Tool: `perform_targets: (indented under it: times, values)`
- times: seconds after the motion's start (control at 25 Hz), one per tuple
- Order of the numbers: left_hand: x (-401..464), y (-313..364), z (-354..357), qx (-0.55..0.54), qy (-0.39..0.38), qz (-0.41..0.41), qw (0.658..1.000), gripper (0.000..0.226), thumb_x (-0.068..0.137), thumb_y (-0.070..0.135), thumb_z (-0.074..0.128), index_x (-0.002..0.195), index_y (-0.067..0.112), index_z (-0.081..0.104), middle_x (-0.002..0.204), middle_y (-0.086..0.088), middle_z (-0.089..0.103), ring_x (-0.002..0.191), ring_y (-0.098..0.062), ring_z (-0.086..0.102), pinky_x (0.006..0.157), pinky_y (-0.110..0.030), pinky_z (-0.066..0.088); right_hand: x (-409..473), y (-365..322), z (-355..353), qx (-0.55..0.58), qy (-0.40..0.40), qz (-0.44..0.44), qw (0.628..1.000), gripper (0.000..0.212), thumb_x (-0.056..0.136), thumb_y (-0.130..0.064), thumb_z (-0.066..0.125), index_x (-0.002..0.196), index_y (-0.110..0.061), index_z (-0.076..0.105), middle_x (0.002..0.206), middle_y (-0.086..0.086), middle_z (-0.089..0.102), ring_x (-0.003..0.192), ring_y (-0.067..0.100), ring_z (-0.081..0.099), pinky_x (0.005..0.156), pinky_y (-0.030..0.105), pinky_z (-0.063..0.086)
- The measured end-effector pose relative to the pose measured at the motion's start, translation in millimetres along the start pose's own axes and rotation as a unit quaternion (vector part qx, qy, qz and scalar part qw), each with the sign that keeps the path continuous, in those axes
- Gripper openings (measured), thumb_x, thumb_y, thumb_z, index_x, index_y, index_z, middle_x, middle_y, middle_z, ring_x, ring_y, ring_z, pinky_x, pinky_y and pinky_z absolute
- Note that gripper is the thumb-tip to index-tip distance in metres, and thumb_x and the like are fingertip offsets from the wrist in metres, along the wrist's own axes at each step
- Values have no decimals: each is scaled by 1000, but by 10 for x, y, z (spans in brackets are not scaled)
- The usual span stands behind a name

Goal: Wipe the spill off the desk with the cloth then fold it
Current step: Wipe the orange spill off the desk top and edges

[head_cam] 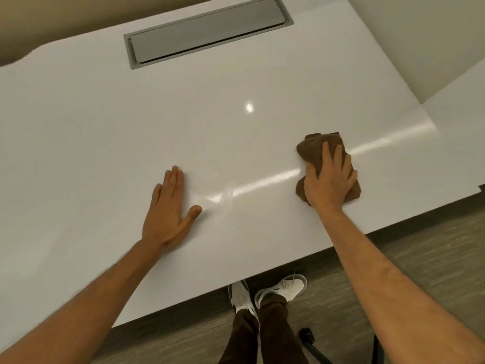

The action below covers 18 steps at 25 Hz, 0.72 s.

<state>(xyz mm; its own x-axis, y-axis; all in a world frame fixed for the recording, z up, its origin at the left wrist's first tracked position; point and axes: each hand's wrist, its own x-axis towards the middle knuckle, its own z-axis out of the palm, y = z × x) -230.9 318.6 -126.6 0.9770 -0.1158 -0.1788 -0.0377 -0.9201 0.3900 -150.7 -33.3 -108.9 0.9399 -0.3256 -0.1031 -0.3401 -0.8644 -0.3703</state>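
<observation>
A crumpled brown cloth (316, 149) lies on the white desk (131, 127) toward its right side. My right hand (329, 177) presses down on top of the cloth, fingers spread over it. A faint wet smear (227, 194) shows on the desk between my two hands, where a strip of light reflects. Just left of that smear, my left hand (168, 211) rests flat on the desk, palm down, holding nothing.
A grey cable-tray lid (207, 30) is set into the desk at the back. The desk's front edge runs diagonally, with my legs and white shoes (265, 292) on the wood-look floor below it. A dark chair base (309, 340) stands at the bottom right.
</observation>
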Motion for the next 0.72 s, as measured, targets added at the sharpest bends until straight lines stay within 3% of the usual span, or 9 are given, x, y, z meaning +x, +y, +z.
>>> perform_targets:
  times: [0.2, 0.44, 0.72]
  values:
    - [27, -24, 38, 32, -2, 8, 999, 94, 98, 74, 14, 165, 13, -9, 174, -1, -17, 160, -15, -17, 130, -37, -8, 128, -600, 306, -49, -39, -110, 992, 72, 96, -48, 52, 159, -26, 25, 167, 13, 20, 152, 39, 16, 121, 58, 11]
    - [34, -7, 45, 32, 4, 6, 999, 99, 95, 79, 10, 164, 13, -14, 173, -2, -20, 160, -16, -19, 130, -38, -8, 8, -1332, 639, -83, -64, -251, 962, 64, 100, -48, 45, 159, -28, 26, 167, 11, 21, 151, 40, 19, 120, 60, 14]
    - [15, -15, 34, -45, 42, 7, 998, 100, 95, 81, 13, 165, 14, -10, 174, -1, -15, 161, -15, -14, 130, -36, -5, -456, -1528, 705, 3, -194, -454, 870, 58, 87, -30, 62, 143, -39, 52, 163, -4, 34, 152, 28, 22, 123, 52, 8]
